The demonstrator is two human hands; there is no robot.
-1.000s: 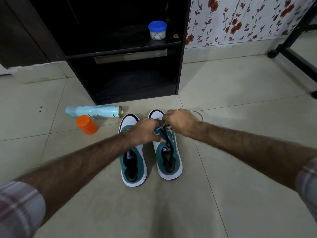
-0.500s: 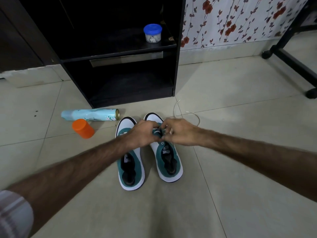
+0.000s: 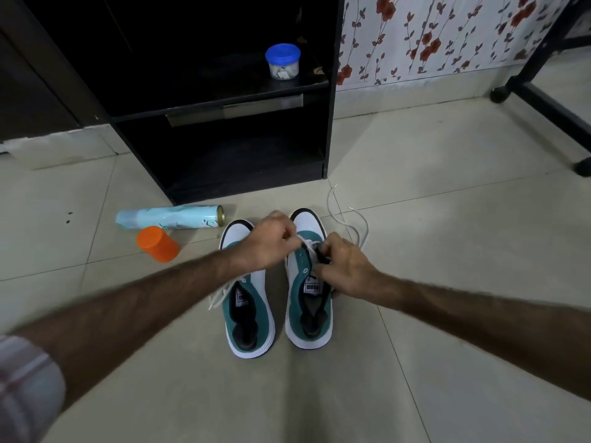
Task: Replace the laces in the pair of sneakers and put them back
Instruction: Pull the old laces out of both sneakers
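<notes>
The white lace (image 3: 347,227) is thin, limp cord, light as anything; it will flop and snag, so the stiff tip is the place to take it for threading, and a pinch close to the eyelet for pulling slack. It runs from the throat of the right sneaker (image 3: 308,302), where both hands meet, and trails in loose loops on the floor tiles (image 3: 447,219) at about one o'clock from the toe. The left hand (image 3: 267,243) looks to be pinching the lace near the lowest eyelets, fingers curled tight; the right hand (image 3: 343,270) has fingers curled at the tongue and upper, though exactly what it pinches I cannot tell.

The left sneaker (image 3: 248,310) stands just beside its mate, already laced, I judge, with white ends showing by the collar. Both are soft teal cloth over white rubbery soles, easy to squash.

At ten o'clock lie a smooth pale-blue spray can (image 3: 169,217) and its orange cap (image 3: 156,243). At twelve o'clock stands a black cabinet (image 3: 329,123) holding a blue-lidded tub (image 3: 282,61).
</notes>
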